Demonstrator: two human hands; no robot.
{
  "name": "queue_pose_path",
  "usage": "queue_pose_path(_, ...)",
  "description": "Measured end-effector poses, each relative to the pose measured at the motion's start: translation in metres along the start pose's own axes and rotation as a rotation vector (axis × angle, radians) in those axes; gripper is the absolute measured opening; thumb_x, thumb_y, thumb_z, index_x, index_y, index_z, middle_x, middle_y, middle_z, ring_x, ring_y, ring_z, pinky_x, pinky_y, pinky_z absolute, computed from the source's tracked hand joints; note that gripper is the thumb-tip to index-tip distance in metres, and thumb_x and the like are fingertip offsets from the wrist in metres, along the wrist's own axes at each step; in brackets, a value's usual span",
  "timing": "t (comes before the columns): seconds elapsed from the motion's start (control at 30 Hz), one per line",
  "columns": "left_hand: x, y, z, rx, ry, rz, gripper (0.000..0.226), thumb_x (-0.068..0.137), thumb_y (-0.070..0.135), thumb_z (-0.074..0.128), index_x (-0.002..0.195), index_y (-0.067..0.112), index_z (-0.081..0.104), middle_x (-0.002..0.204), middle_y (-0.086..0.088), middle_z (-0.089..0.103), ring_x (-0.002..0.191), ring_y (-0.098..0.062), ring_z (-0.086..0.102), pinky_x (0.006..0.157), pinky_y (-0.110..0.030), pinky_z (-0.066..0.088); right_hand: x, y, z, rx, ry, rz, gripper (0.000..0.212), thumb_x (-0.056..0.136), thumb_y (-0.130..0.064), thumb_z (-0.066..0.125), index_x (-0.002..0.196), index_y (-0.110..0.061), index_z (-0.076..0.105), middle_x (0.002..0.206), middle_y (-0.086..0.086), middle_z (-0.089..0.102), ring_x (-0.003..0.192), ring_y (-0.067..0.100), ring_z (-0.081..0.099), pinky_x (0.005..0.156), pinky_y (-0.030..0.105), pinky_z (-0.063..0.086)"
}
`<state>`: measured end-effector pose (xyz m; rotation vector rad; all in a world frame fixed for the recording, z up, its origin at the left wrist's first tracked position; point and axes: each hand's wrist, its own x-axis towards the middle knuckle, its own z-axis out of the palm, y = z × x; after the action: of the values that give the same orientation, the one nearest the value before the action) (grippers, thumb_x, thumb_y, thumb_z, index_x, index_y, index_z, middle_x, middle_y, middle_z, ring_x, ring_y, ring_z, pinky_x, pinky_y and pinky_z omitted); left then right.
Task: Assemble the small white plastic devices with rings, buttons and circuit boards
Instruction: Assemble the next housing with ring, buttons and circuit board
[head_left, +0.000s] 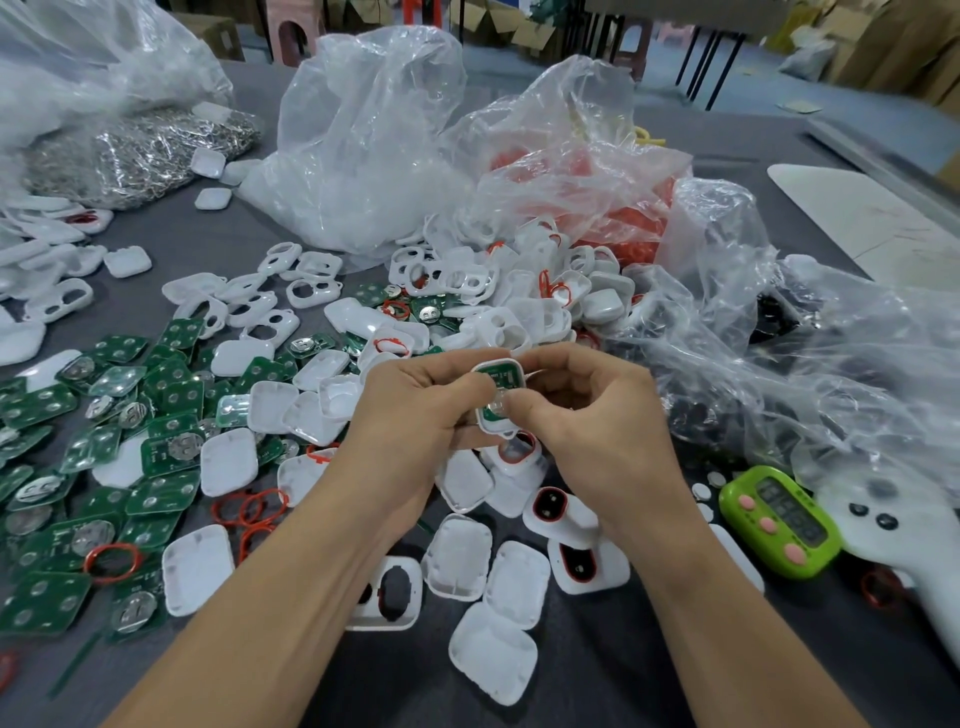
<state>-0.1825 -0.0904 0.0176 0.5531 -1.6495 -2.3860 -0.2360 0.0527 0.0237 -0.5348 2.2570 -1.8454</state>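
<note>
Both hands meet above the middle of the table around one small white shell (500, 395) with a green circuit board seated inside it. My left hand (415, 410) grips the shell from the left, its thumb on the board. My right hand (597, 410) pinches the shell's right side, thumb pressing near the board's centre. Loose green circuit boards (104, 447) cover the table at left. White shell halves (467, 556) lie below my hands. Red rings (249, 506) lie among them, and shells fitted with red rings and black buttons (566, 514) sit just right of centre.
Clear plastic bags (374, 140) of white and red parts fill the back of the grey table (597, 686). A bag of metal clips (140, 150) is at back left. A green timer (779, 519) and a white remote-like object (878, 525) lie at right.
</note>
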Motion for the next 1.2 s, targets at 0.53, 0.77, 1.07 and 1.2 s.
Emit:
queue_pose_path(0.53,-0.003,0.004,0.004,-0.002,0.095,-0.036,0.016,0.093,0.001,0.066,0.105,0.009,0.072,0.092,-0.015,0.079,0.066,-0.015,0.073,0.049,-0.017,0.049,-0.014,0.0,0.021,-0.508,0.172,-0.206,0.048,0.073,-0.037,0.086,0.119,-0.035,0.074,0.097,-0.014,0.076,0.081,0.003,0.064,0.079,0.01,0.048)
queue_pose_path(0.77,-0.003,0.005,0.002,0.06,0.092,0.02,0.022,0.092,-0.008,0.062,0.097,0.011,0.073,0.087,-0.019,0.078,0.063,-0.018,0.072,0.048,-0.017,0.049,-0.014,0.001,0.02,-0.498,0.16,-0.219,0.046,0.074,-0.038,0.084,0.119,-0.035,0.074,0.096,-0.015,0.075,0.078,0.001,0.062,0.078,0.012,0.05)
queue_pose_path(1.07,-0.002,0.003,0.001,0.107,0.119,0.083,0.025,0.089,-0.008,0.064,0.088,0.015,0.075,0.08,-0.019,0.077,0.063,-0.021,0.073,0.05,-0.023,0.054,-0.015,0.002,0.022,-0.476,0.169,-0.273,0.045,0.073,-0.033,0.088,0.116,-0.033,0.076,0.091,-0.016,0.075,0.079,0.003,0.065,0.075,0.007,0.048)
queue_pose_path(1.2,-0.003,0.003,0.002,0.099,0.111,0.08,0.024,0.09,-0.004,0.066,0.087,0.017,0.075,0.082,-0.017,0.078,0.064,-0.02,0.073,0.05,-0.023,0.053,-0.014,0.002,0.022,-0.449,0.17,-0.266,0.043,0.072,-0.031,0.088,0.114,-0.033,0.077,0.086,-0.017,0.073,0.077,0.003,0.064,0.072,0.007,0.048)
